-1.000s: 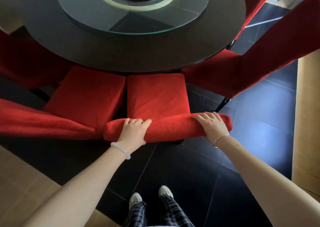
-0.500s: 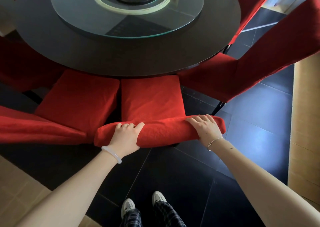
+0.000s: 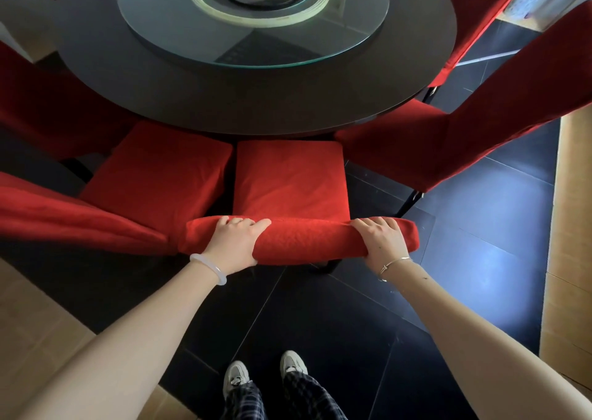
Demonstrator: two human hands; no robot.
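Note:
A red fabric-covered chair [image 3: 290, 179] stands in front of me, its seat partly tucked under the round dark table [image 3: 256, 99]. My left hand [image 3: 235, 243] grips the top of its backrest [image 3: 307, 240] left of centre, fingers curled over the far edge. My right hand [image 3: 381, 242] grips the same backrest top near its right end. Both arms are stretched forward.
A second red chair [image 3: 160, 176] stands close on the left, a third [image 3: 448, 141] on the right. A glass turntable [image 3: 253, 19] lies on the table. My feet [image 3: 266, 375] stand on black floor tiles; wood flooring borders both sides.
The chair has slid forward a little, its seat further under the table edge. Both hands keep the same grip on the backrest.

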